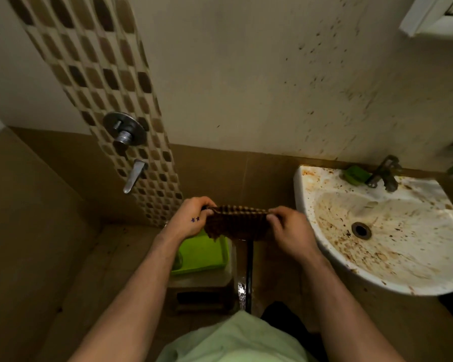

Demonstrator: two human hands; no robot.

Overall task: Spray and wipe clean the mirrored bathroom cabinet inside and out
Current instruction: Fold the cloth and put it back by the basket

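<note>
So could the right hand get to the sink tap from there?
Probably yes: only the open sink lies between the right hand and the tap. It grips the checked cloth, though, and may need to let go.

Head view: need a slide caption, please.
Left hand and right hand grip a brown checked cloth beside the stained washbasin.

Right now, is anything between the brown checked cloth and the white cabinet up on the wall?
Nothing visible. The left hand and right hand grip the brown checked cloth; open air leads up and right to the white wall cabinet. The stained white sink juts out below it, right of the hands.
</note>
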